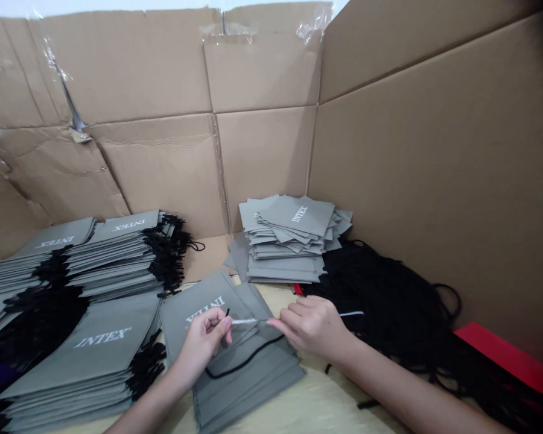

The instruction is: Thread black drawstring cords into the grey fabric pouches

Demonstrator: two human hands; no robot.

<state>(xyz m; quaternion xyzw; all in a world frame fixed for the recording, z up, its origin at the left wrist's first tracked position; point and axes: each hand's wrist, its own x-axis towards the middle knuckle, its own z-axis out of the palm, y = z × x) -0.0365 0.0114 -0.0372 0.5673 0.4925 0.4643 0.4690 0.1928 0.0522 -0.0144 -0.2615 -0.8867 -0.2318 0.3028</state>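
Now, left hand (pixel 210 330): pinching narrowly, closing thumb and index finger on one end of a thin pale rod (pixel 243 321), curling the other fingers loosely above the middle pouch stack (pixel 248 389).
Right hand (pixel 314 325): folding into a tight fist, pressing thumb against forefinger on the rod's other end, hanging above the right side of the middle pouch stack.
Rod: spanning the small gap between both pinches, above the middle pouch stack; blurring too much for telling its exact kind.
Black cord (pixel 248 359): curving from beneath the left hand toward the right, passing over the middle pouch stack.
Back pouch stack (pixel 294 241): rising unevenly just beyond the middle pouch stack, showing white INTEX lettering on top.
Corded pouch stacks (pixel 104 343): lying left of the middle pouch stack, trailing bunched black cords.
Black cord heap (pixel 384 289): sprawling right of the middle pouch stack, partly covering a red panel (pixel 507 355).
Cardboard walls (pixel 262 72): standing behind and to the right of the middle pouch stack.
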